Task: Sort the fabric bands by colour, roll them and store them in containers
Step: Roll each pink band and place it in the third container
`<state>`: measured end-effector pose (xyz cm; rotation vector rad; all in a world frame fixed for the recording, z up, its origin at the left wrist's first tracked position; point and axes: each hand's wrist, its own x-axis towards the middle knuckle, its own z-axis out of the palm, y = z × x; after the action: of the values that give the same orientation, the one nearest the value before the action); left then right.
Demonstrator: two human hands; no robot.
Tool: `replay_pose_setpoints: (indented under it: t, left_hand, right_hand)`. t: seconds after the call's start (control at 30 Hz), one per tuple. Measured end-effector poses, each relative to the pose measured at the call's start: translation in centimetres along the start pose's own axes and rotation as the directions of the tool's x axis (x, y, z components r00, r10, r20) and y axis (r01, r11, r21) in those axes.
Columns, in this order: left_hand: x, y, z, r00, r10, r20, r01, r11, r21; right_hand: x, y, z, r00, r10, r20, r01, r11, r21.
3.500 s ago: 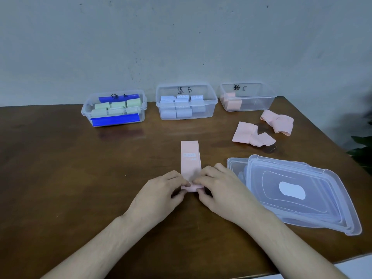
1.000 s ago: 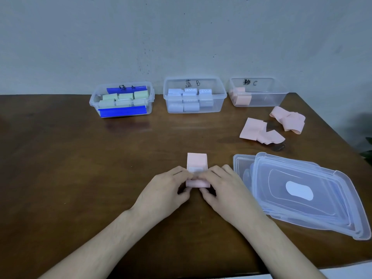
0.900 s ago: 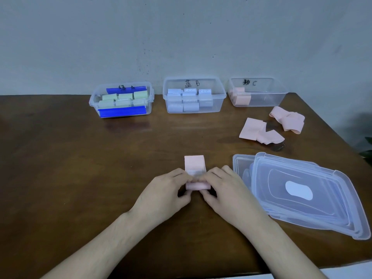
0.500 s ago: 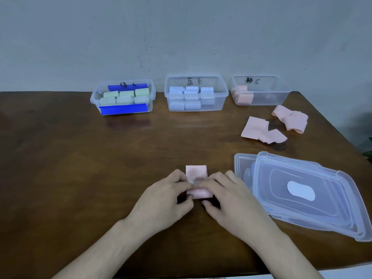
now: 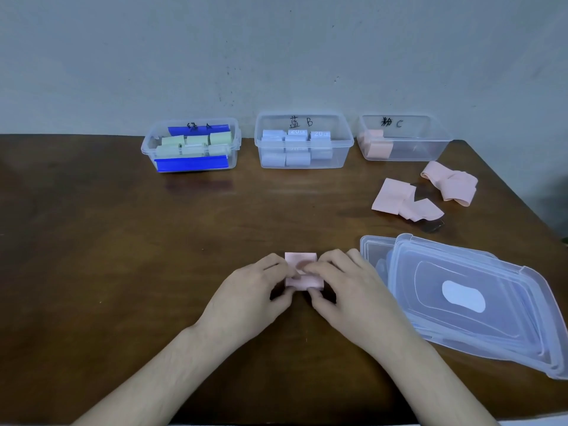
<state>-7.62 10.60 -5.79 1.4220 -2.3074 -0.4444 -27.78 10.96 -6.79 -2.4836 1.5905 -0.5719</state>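
Left hand (image 5: 252, 295) and right hand (image 5: 347, 290) both pinch the nearly rolled pink fabric band (image 5: 302, 273), fingers curled round it, on the brown wooden table (image 5: 123, 256).

On the table (image 5: 92, 256), the left hand (image 5: 255, 290) and right hand (image 5: 347, 290) pinch a pink band (image 5: 302, 272), mostly rolled, a short flat end showing. Three clear containers (image 5: 304, 139) line the far edge; loose pink bands (image 5: 405, 201) and stacked lids (image 5: 476, 302) lie right.
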Motion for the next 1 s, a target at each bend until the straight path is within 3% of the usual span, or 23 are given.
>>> replay_pose_setpoints:
  t: [0.2,0.4,0.67,0.87,0.93,1.0]
  left_hand:
    - [0.4,-0.3,0.2,0.999,-0.039,-0.023,0.039,0.999,-0.011]
    - [0.9,-0.6,0.6,0.999,-0.024,-0.034,0.027,0.995,0.095]
    - [2.0,-0.9,0.3,0.999,-0.048,-0.006,0.049,0.986,0.16]
    - [3.5,-1.0,0.0,0.999,-0.008,-0.034,0.014,0.982,0.188]
    - [3.7,-0.7,-0.1,0.998,-0.024,-0.058,0.033,0.987,0.156]
    - [4.1,-0.2,-0.2,0.991,-0.086,-0.101,0.089,0.996,0.02]
  right_hand:
    - [0.9,0.6,0.7,0.996,-0.007,-0.085,0.007,1.0,-0.002]
    - [1.5,0.7,0.5,0.996,0.029,-0.088,-0.031,0.999,-0.031]
    - [2.9,1.2,0.2,1.0,0.022,0.003,-0.021,0.999,-0.025]
    - [4.4,0.7,-1.0,0.988,0.01,0.153,-0.013,1.0,0.019]
    - [4.7,0.9,-1.5,0.984,0.057,0.17,-0.071,0.994,0.083]
    - [5.0,1.0,-2.3,0.977,0.142,0.16,-0.173,0.964,0.203]
